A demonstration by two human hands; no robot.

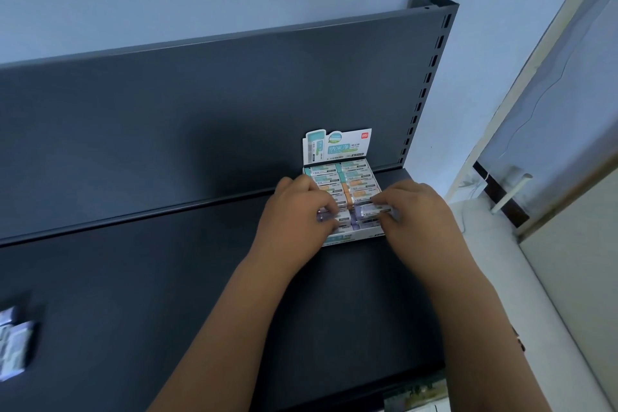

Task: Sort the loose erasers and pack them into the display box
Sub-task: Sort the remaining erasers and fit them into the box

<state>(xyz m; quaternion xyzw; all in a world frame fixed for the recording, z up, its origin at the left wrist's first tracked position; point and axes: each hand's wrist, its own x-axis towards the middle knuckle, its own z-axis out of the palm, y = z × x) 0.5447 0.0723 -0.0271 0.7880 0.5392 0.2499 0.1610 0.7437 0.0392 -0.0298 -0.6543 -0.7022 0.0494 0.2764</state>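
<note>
Display box point(351, 239) on shelf point(167, 278), nearly full: teal and orange rows in. R hand point(418, 211) pinches purple eraser point(369, 210) at front row; L hand point(294, 211) curled on neighbouring erasers point(331, 218). Loose erasers point(15, 341) remain far L; est. near done.

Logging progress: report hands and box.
Right hand pinches purple eraser over display box; left hand grips front-row erasers. Loose erasers wait far left. Nothing blocking.
</note>
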